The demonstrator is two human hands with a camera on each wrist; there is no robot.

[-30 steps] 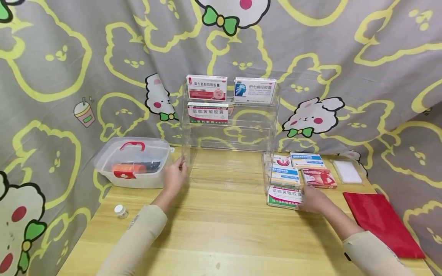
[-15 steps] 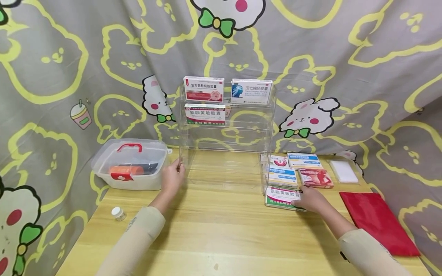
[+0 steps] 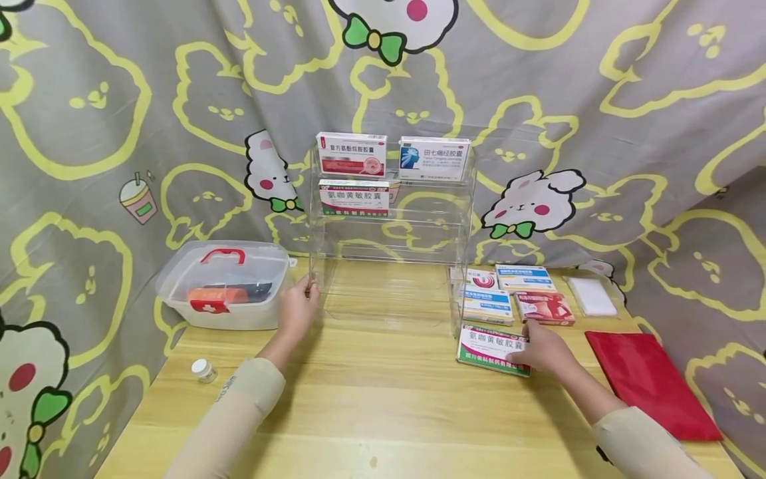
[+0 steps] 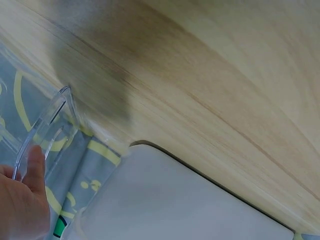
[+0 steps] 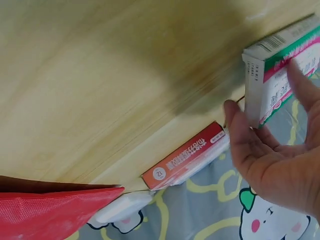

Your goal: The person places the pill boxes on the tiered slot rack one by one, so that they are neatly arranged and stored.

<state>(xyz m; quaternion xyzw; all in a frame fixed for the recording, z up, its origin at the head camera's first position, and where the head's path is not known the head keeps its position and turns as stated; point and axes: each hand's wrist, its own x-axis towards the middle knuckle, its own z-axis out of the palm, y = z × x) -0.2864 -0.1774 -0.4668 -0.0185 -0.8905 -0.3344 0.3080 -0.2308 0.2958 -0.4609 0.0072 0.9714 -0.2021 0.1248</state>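
The left hand [image 3: 297, 307] is reaching forward from seven o'clock, forearm angled up across the wooden table [image 3: 383, 406], and its fingers are curling round the front left edge of the clear acrylic shelf [image 3: 391, 266]; the left wrist view is showing the thumb [image 4: 36, 167] pressing against that transparent edge. The right hand [image 3: 541, 346] is stretching in from five o'clock, arm lying low over the table, and is gripping the green-and-white medicine box [image 3: 492, 348] at its right end. In the right wrist view the fingers [image 5: 240, 135] are spreading along one face of the box [image 5: 272, 75] while the thumb is lying on the other, the box tipping up off the wood. This box is sitting at four o'clock from the shelf's base, just in front of four other medicine boxes [image 3: 513, 296]. A red pouch [image 3: 649, 382] is lying at three o'clock from the right hand.
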